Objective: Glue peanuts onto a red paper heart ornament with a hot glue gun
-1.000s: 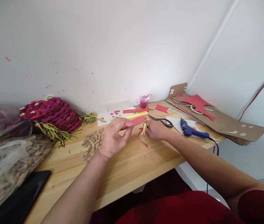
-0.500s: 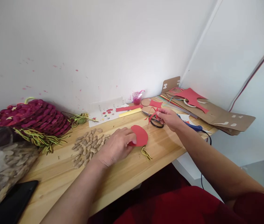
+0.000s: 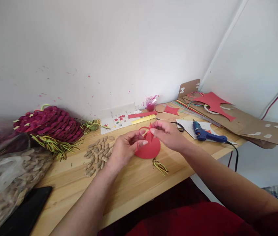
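"Head camera, left edge first: what lies there?"

"A black tablet at the table's corner, with a clear bag of peanuts behind it. Then a magenta scaled craft piece against the wall. Loose peanuts lie just left of the left hand."

"What does that hand have?"

"Its fingers are curled, thumb and forefinger pinched on the left edge of a red paper disc. The disc sits low over the wooden table, between both hands. The right hand is pinched too, holding a thin red paper strip that loops over the disc's top. A yellow-green string bundle lies just below the disc."

"Further right?"

"A blue glue gun on white paper, and cardboard sheets beyond."
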A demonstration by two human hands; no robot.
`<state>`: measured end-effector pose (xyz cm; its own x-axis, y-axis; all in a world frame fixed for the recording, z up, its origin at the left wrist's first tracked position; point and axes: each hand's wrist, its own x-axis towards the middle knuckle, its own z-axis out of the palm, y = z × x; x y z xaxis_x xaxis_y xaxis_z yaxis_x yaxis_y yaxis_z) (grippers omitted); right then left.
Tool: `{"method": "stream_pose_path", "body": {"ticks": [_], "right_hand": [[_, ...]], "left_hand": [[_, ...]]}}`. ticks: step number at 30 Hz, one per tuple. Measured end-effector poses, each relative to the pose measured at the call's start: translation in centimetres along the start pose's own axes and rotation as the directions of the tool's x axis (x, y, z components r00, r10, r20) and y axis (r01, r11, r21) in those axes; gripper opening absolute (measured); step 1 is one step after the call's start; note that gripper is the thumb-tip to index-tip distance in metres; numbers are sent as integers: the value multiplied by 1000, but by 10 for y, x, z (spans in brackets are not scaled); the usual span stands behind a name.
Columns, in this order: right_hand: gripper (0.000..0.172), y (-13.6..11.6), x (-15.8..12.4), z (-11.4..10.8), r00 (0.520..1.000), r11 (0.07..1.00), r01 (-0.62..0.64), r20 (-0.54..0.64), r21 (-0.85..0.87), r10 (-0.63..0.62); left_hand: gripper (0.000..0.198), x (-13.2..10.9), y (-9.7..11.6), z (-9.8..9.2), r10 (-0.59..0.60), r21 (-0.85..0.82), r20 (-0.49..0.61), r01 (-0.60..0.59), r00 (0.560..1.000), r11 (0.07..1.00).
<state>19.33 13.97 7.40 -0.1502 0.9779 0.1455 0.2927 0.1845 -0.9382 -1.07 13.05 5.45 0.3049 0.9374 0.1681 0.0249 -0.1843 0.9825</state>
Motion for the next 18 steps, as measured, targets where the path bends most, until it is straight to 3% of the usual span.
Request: {"method": "stream_pose_path", "body": {"ticks": [2, 5, 9, 12, 18], "right_hand": [[13, -3, -4, 14, 998, 997, 59, 20, -55, -58], [8, -5, -10, 30, 982, 971, 182, -13, -157, -187], [4, -3, -13, 38, 935, 907, 302, -96, -292, -342], [6, 2, -11, 40, 879, 874, 398, -156, -278, -450], [14, 12, -9, 40, 718, 729, 559, -209, -395, -664]], "left_hand": [[35, -1, 4, 4, -58, -102, 19, 60, 998, 993], [38, 0, 9, 4, -174, -238, -67, 153, 983, 959], [44, 2, 10, 3, -387, -492, -60, 310, 920, 814], [49, 3, 10, 2, -457, -598, 5, 369, 889, 711], [42, 6, 7, 5, -461, -602, -28, 353, 887, 716]]}}
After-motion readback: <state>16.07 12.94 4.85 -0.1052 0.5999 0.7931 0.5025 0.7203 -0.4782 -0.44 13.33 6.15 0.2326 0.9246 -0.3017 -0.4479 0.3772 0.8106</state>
